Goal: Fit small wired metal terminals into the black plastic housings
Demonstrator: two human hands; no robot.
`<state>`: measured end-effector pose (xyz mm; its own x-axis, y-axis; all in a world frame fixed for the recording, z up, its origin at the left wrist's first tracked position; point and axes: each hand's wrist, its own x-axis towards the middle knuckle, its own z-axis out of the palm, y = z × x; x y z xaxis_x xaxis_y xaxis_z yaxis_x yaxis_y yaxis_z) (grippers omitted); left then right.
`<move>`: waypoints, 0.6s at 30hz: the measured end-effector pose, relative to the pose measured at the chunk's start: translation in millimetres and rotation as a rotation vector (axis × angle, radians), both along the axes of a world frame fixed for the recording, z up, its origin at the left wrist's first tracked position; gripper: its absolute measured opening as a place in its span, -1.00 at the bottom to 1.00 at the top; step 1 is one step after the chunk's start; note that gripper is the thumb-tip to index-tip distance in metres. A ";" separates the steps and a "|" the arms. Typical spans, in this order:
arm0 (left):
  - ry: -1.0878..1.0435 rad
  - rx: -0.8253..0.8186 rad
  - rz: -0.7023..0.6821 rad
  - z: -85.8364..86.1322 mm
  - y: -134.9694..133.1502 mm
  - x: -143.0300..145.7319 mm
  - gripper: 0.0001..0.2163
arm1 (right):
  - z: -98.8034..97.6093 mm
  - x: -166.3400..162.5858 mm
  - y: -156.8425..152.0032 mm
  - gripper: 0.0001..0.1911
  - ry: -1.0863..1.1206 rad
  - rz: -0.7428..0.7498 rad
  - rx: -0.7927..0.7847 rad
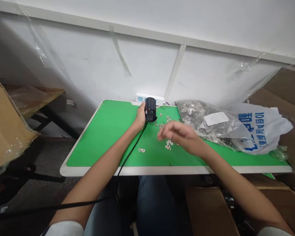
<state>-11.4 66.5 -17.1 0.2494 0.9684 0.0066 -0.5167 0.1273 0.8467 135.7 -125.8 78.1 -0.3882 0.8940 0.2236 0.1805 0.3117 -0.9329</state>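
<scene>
My left hand [140, 117] is closed around a black cylindrical device [150, 109] with a black cable [127, 154] trailing off the table's front edge toward me. It stands near the back of the green table [105, 137]. My right hand [180, 136] hovers above the green surface, smeared by motion, fingers bent leftward. Under and around it lie several small metal parts [168, 144], and one lies apart [141, 150] nearer the front.
A clear bag of metal parts [206, 123] and a white printed plastic bag [260, 129] lie on the table's right side. A white power strip [149, 97] sits at the back edge. Cardboard boxes stand at left [5, 131], right [285, 95] and below front [208, 209].
</scene>
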 end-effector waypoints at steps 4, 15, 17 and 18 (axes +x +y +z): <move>-0.004 0.016 -0.009 5.2 -5.8 -2.0 -0.49 | -3.7 -7.4 -34.8 -0.78 -0.051 0.155 -0.107; 0.168 0.176 0.137 8.2 -23.4 -6.7 -0.60 | -57.7 3.3 101.3 -0.73 -0.310 -0.534 0.575; 0.230 0.252 0.111 6.4 -28.1 -7.4 -0.58 | -67.4 6.0 94.4 -0.73 -0.344 -0.555 0.606; 0.258 0.282 0.085 5.7 -30.7 -7.5 -0.57 | -71.5 6.8 90.4 -0.72 -0.347 -0.578 0.616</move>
